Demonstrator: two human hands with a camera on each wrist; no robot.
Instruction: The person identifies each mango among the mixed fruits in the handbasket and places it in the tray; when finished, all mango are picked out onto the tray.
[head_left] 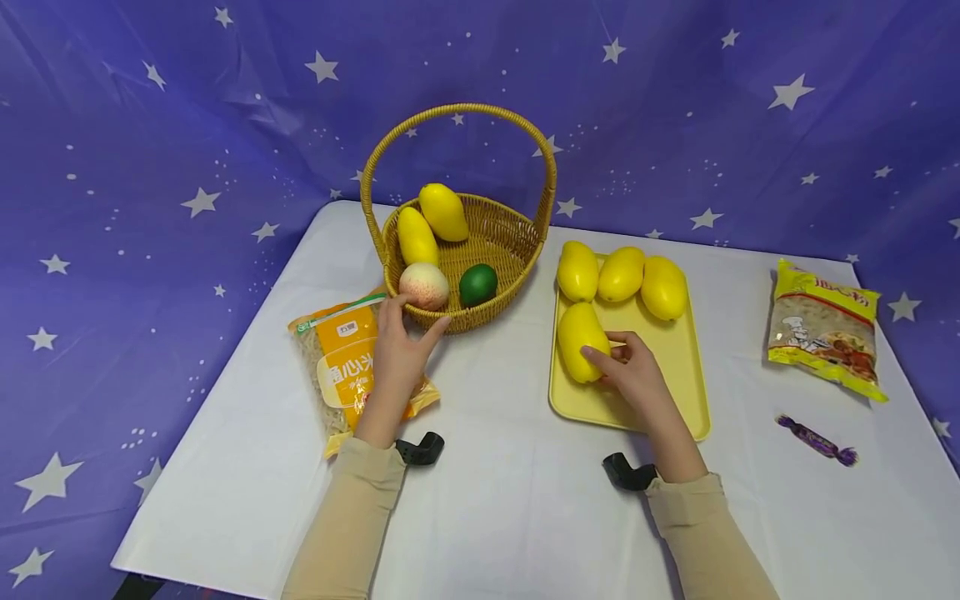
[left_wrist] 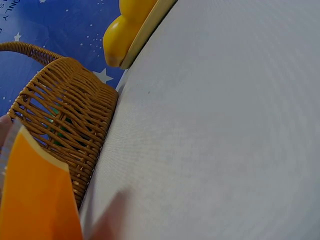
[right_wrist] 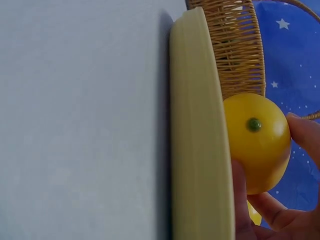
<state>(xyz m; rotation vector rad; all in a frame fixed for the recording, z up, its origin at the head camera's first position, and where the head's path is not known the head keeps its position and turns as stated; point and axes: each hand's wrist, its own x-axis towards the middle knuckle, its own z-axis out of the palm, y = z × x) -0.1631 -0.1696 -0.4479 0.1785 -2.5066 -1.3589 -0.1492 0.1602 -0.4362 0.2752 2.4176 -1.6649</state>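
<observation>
In the head view my right hand (head_left: 632,367) holds a yellow mango (head_left: 582,342) between thumb and fingers over the left side of a yellow tray (head_left: 678,392). The right wrist view shows fingers about this mango (right_wrist: 260,145), its green stem end facing the camera. Three more mangoes (head_left: 621,274) lie along the tray's far end. My left hand (head_left: 397,350) is at the front rim of a wicker basket (head_left: 502,317), thumb and fingers spread, fingertips close to a peach (head_left: 424,287). Inside the basket are two mangoes (head_left: 444,212) and a green fruit (head_left: 478,285).
An orange bag of dry food (head_left: 348,354) lies under the left forearm, against the basket. On the right are a yellow-edged food bag (head_left: 825,329) and a purple wrapped candy (head_left: 817,440). The basket's tall handle (head_left: 461,108) arches above it. A starry purple cloth (head_left: 675,108) hangs behind.
</observation>
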